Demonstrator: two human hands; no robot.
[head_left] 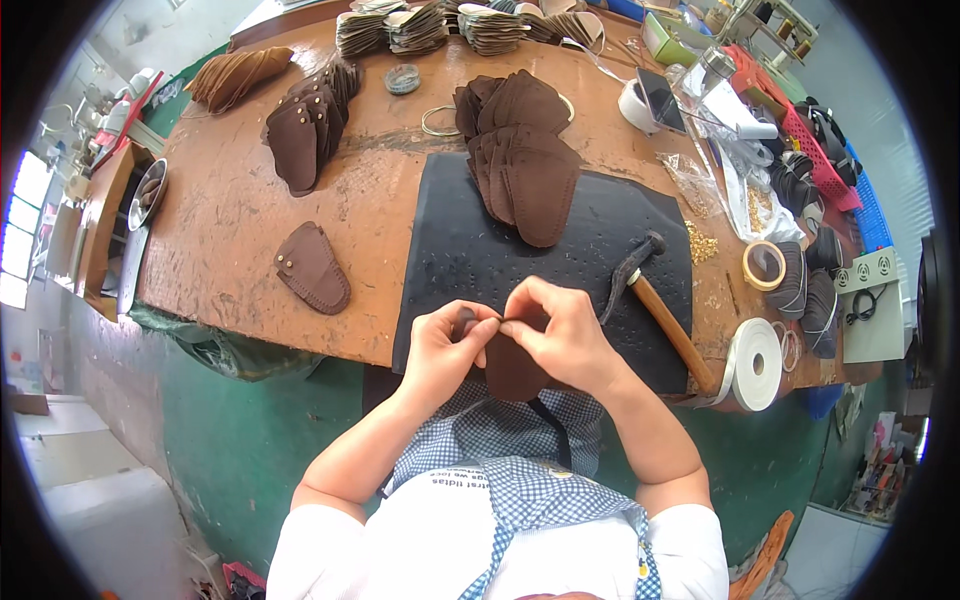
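Between my two hands, at the front edge of a black mat [450,230], hangs a dark brown leather piece [515,372]. My left hand [450,342] pinches its upper edge from the left, fingers curled. My right hand [560,335] pinches the same edge from the right, the thumbs nearly meeting. What lies right under the fingertips is hidden. Farther up the mat, a fanned stack of brown leather pieces [525,180] overlaps its far edge. A hammer [660,310] with a wooden handle lies right of my right hand.
One brown leather piece with two brass-coloured studs [312,268] lies left of the mat, with a studded stack [308,125] behind it. Small gold-coloured fasteners [702,243], a tape roll [764,265] and a white ribbon roll [755,365] sit at the right. A round container [402,79] stands farther back.
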